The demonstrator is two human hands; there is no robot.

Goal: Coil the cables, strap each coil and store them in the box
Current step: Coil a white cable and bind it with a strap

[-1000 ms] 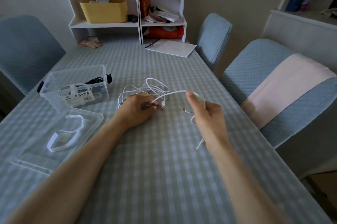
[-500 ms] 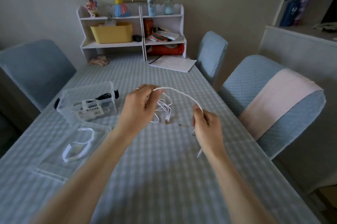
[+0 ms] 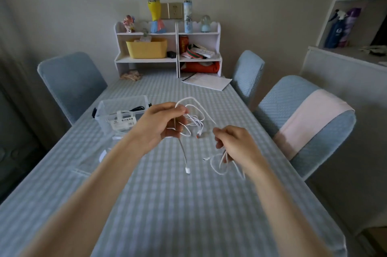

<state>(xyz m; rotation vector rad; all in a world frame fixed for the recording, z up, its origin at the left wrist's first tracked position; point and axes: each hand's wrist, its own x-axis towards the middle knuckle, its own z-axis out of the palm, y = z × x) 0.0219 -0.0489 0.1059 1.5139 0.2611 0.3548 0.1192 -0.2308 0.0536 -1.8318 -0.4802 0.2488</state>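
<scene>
- Well to the left of the gripping hands, beyond the left forearm, the clear plastic box [image 3: 109, 110] stands open on the checked table [image 3: 167, 204]; inside it lie a black cable [image 3: 137, 108] and a white strapped bundle [image 3: 122, 114] (a printed label shows on the box's near wall).
- Just under the left forearm, nearer than the box, a clear lid [image 3: 83, 164] lies flat with a white strap [image 3: 102, 155] on it, mostly hidden by the arm.
- Left hand [image 3: 159, 126]: raised above the table, fingers curled around several loose loops of the white cable [image 3: 193, 119]; the loops fan out to the right of the grip, and one end hangs straight down below it to a white plug [image 3: 187, 171].
- Right hand [image 3: 235, 145]: lower and nearer, fingers curled round a second bunch of the same white cord; loops droop below the grip toward the table (whether they touch it I cannot tell).
- Between the two grips a connector with an orange tip [image 3: 198, 134] dangles.
- Both forearms reach forward, bare, apart from each other.
- Far beyond the hands, a white shelf unit [image 3: 167, 60] holds a yellow bin [image 3: 146, 47].
</scene>
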